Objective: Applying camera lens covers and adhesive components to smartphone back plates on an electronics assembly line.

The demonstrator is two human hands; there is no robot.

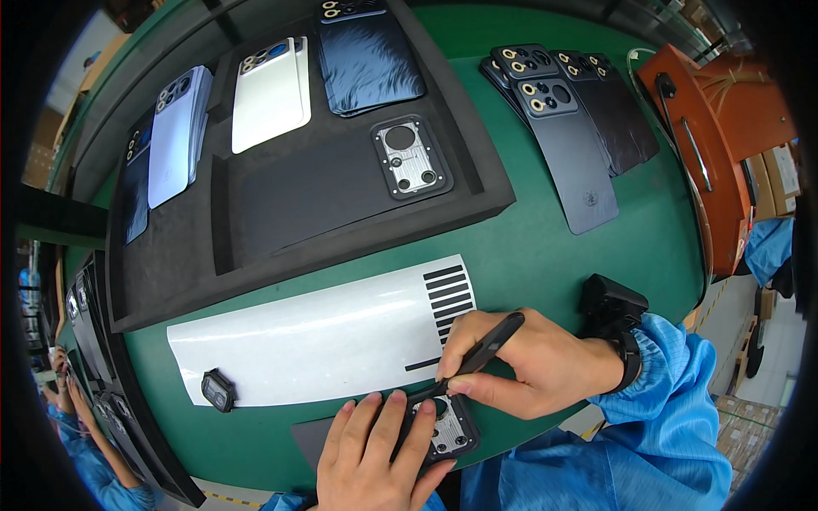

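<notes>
A: Handling note on the thin dark phone back cover with its silver metal camera plate (pixel 443 428): judged light, stiff but thin, smooth and likely slippery; the finish is judged easily scratched. It is best held by its edges or pressed flat beside the camera plate, never on the lens holes.

B: Position recorded at 6 o'clock on the green matted surface (pixel 545 255), directly under both hands.

A: Left hand (pixel 375 456) is laid flat, fingers together, pressing the cover down. Right hand (pixel 520 362) is closed in a pen grip on a slim black stylus-like tool (pixel 477 356), its tip set at the plate's upper edge.

B: Appearance: dark rectangular panel, mostly hidden; the silver plate is brushed, with a round opening and smaller holes.

A: Noted nearby: white liner sheet with black adhesive strips (pixel 341 341) at 9 o'clock of the right hand; black foam tray (pixel 281 213) at 12 o'clock, carrying white and blue covers; fanned dark covers (pixel 571 145) at 1 o'clock.
</notes>
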